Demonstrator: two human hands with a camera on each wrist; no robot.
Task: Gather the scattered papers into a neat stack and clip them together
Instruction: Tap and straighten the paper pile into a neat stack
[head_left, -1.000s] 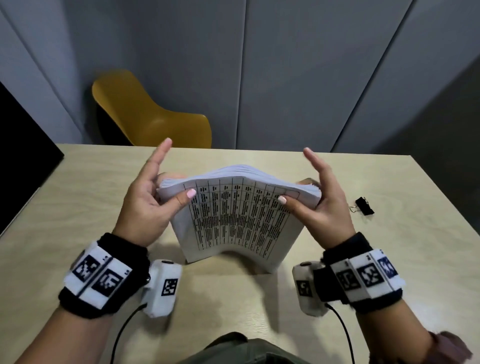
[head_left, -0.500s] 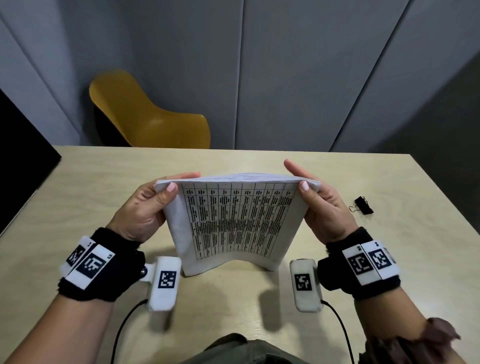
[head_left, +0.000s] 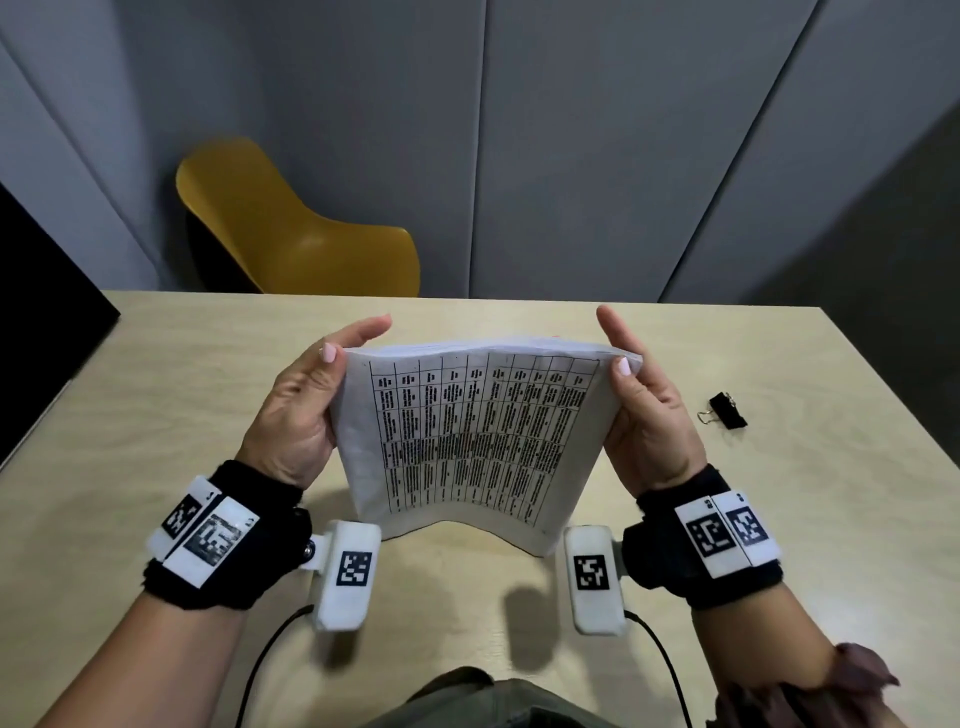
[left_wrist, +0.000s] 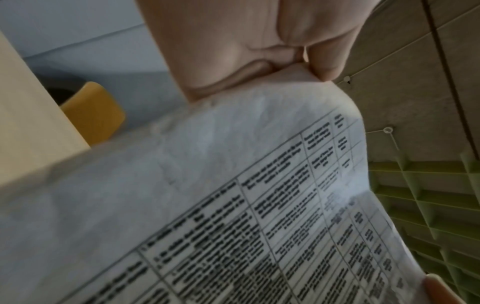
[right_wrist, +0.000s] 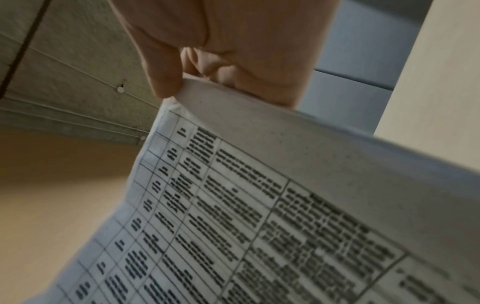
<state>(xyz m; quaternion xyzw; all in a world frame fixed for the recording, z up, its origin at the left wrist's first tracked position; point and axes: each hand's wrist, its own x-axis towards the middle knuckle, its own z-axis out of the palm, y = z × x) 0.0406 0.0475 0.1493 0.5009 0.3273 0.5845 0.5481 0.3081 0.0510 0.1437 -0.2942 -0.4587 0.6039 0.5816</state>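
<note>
Upright between both hands stands the white stack of printed table sheets (head_left: 470, 441), its bottom edge resting on the pale wooden table (head_left: 156, 395) near the front edge. The left hand (head_left: 298, 410) pinches the stack's upper left corner, thumb in front; the right hand (head_left: 644, 410) pinches the upper right corner likewise. A small black binder clip (head_left: 727, 410) lies apart toward the table's right edge.

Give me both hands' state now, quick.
Left hand: grips the left edge of the paper stack, thumb in front.
Right hand: grips its right edge, same way.
</note>
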